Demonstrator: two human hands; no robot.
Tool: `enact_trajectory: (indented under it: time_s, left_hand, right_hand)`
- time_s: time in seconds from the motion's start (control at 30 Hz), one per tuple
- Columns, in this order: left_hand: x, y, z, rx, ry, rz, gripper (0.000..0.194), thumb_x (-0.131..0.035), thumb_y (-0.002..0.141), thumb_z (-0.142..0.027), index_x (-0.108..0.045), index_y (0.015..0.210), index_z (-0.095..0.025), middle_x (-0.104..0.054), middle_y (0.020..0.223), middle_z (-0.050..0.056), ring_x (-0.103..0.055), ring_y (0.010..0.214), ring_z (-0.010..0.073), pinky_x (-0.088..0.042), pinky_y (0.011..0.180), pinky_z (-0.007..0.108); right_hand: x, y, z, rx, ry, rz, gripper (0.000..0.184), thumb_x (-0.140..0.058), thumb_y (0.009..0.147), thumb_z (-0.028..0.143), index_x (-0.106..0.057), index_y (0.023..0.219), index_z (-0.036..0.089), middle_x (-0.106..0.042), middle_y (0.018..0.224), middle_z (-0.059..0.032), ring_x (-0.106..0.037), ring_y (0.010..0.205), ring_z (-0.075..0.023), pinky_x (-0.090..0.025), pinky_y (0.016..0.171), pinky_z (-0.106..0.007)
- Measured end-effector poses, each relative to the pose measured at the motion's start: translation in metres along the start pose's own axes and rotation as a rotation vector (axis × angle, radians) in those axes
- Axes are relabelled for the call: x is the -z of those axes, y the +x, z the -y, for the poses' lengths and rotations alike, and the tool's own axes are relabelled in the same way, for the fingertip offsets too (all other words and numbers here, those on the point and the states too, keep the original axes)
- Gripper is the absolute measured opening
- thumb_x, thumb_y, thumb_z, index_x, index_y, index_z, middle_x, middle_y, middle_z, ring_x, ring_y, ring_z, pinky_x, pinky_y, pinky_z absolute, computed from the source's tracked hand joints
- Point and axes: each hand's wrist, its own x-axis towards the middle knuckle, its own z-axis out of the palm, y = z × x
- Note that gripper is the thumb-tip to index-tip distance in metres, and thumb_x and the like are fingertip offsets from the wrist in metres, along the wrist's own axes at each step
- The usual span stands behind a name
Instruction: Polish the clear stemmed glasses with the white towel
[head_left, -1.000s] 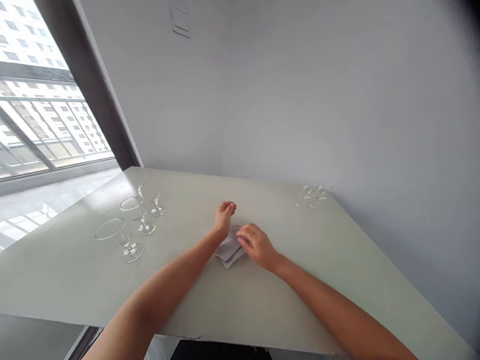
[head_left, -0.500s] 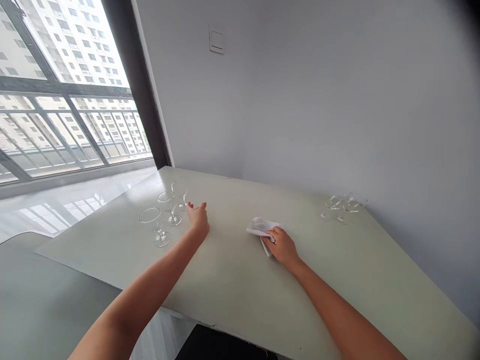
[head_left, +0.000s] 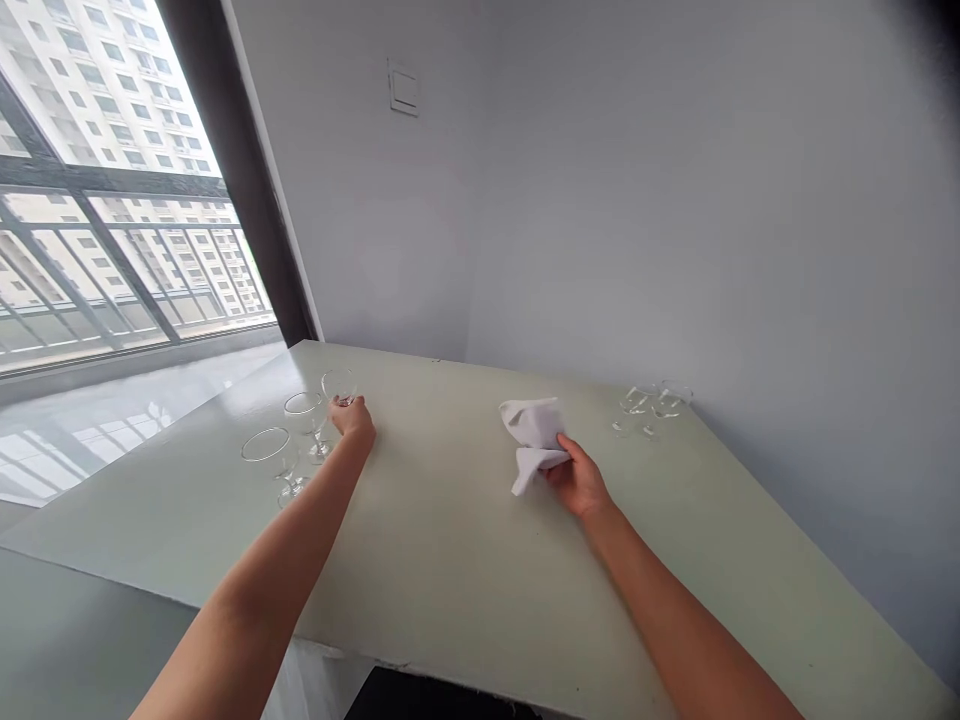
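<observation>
At the left of the table, my left hand (head_left: 352, 416) is closed round the farthest stemmed wine glass (head_left: 339, 383); its lower part is hidden behind the fingers. Two more clear wine glasses stand upright nearer to me, a middle glass (head_left: 303, 404) and a front glass (head_left: 267, 446), partly covered by my left forearm. My right hand (head_left: 579, 482) grips a white cloth (head_left: 536, 424) between thumb and fingers, above the middle of the table. The cloth hangs folded, with one corner drooping down.
At the table's far right corner, by the wall, are more clear glasses (head_left: 651, 402). The pale green table (head_left: 450, 560) meets the grey wall (head_left: 600, 200) at the back. A window (head_left: 112, 230) is on the left. Something black (head_left: 435, 695) shows below the front edge.
My left hand has gone from reaching beside the far glass to closing on it. My right hand has lifted and turned the cloth up from the table. The view has shifted slightly right.
</observation>
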Motion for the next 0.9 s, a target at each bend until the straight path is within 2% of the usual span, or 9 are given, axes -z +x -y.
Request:
enact_trajectory:
  time_s: [0.17, 0.23, 0.3, 0.43, 0.57, 0.67, 0.77, 0.83, 0.9]
  left_hand:
    - [-0.01, -0.032, -0.007, -0.111, 0.149, 0.229, 0.03, -0.057, 0.071, -0.028, -0.056, 0.099, -0.018, -0.055, 0.076, 0.0, -0.052, 0.065, 0.0115, -0.04, 0.063, 0.025]
    - [-0.014, -0.057, -0.011, -0.189, 0.192, 0.338, 0.029, -0.064, 0.065, -0.032, -0.061, 0.091, -0.021, -0.056, 0.07, -0.001, -0.053, 0.065, 0.0132, -0.04, 0.065, 0.026]
    - [-0.018, -0.083, -0.014, -0.364, 0.273, 0.451, 0.025, -0.067, 0.063, -0.032, -0.063, 0.086, -0.022, -0.056, 0.069, 0.0, -0.054, 0.071, 0.0158, -0.039, 0.069, 0.027]
    - [-0.022, -0.123, -0.011, -0.821, 0.512, 0.664, 0.014, -0.056, 0.076, -0.026, -0.061, 0.087, -0.02, -0.061, 0.078, 0.004, -0.055, 0.081, 0.0182, -0.039, 0.068, 0.027]
    - [-0.025, -0.14, 0.004, -0.922, 0.556, 0.731, 0.035, -0.049, 0.082, -0.023, -0.05, 0.117, -0.021, -0.064, 0.082, 0.002, -0.056, 0.075, 0.0161, -0.04, 0.067, 0.026]
    - [-0.027, -0.144, 0.014, -1.017, 0.561, 0.704, 0.044, -0.044, 0.085, -0.023, -0.038, 0.128, -0.018, -0.064, 0.078, 0.002, -0.057, 0.069, 0.0148, -0.039, 0.071, 0.028]
    - [-0.026, -0.145, 0.019, -1.104, 0.581, 0.658, 0.048, -0.041, 0.087, -0.023, -0.031, 0.133, -0.016, -0.062, 0.078, 0.002, -0.058, 0.073, 0.0156, -0.037, 0.074, 0.029]
    - [-0.024, -0.144, 0.02, -1.128, 0.61, 0.638, 0.05, -0.041, 0.087, -0.022, -0.028, 0.135, -0.016, -0.061, 0.079, 0.003, -0.058, 0.076, 0.0162, -0.036, 0.074, 0.029]
    - [-0.02, -0.141, 0.02, -1.14, 0.644, 0.635, 0.05, -0.041, 0.086, -0.02, -0.029, 0.135, -0.017, -0.061, 0.079, 0.003, -0.057, 0.076, 0.0162, -0.036, 0.074, 0.03]
  right_hand:
    - [0.004, -0.012, 0.014, -0.311, 0.27, 0.116, 0.036, -0.052, 0.074, 0.051, -0.06, 0.09, 0.02, -0.065, 0.073, -0.0054, -0.062, 0.066, -0.0219, -0.049, 0.054, -0.033]
    - [0.002, -0.016, 0.013, -0.37, 0.279, 0.085, 0.036, -0.052, 0.075, 0.052, -0.059, 0.089, 0.02, -0.064, 0.069, -0.004, -0.061, 0.06, -0.02, -0.048, 0.051, -0.031]
    - [-0.001, -0.018, 0.011, -0.373, 0.292, 0.006, 0.034, -0.053, 0.074, 0.051, -0.058, 0.085, 0.02, -0.062, 0.065, -0.0017, -0.059, 0.054, -0.0175, -0.047, 0.048, -0.029]
    - [-0.007, -0.018, 0.013, -0.176, 0.181, -0.263, 0.028, -0.057, 0.071, 0.044, -0.057, 0.078, 0.018, -0.058, 0.061, 0.0009, -0.053, 0.049, -0.0138, -0.042, 0.045, -0.026]
    - [-0.019, -0.023, 0.024, 0.258, -0.053, -0.365, 0.024, -0.057, 0.073, 0.041, -0.058, 0.08, 0.018, -0.054, 0.063, 0.0032, -0.048, 0.053, -0.0108, -0.038, 0.048, -0.023]
    - [-0.039, -0.032, 0.03, 0.45, -0.361, -0.246, 0.023, -0.051, 0.078, 0.035, -0.059, 0.092, 0.018, -0.059, 0.077, -0.0006, -0.053, 0.068, -0.0138, -0.041, 0.058, -0.025]
    - [-0.063, -0.041, 0.028, 0.521, -0.566, 0.025, 0.033, -0.049, 0.077, 0.025, -0.057, 0.108, 0.021, -0.058, 0.104, -0.0061, -0.055, 0.091, -0.019, -0.045, 0.074, -0.03]
    - [-0.073, -0.045, 0.024, 0.438, -0.585, 0.198, 0.045, -0.049, 0.076, 0.024, -0.05, 0.121, 0.024, -0.059, 0.104, -0.0061, -0.058, 0.087, -0.0182, -0.047, 0.072, -0.03]
    - [-0.075, -0.046, 0.021, 0.274, -0.557, 0.331, 0.054, -0.048, 0.078, 0.025, -0.038, 0.131, 0.025, -0.064, 0.084, -0.0025, -0.061, 0.069, -0.0156, -0.049, 0.065, -0.03]
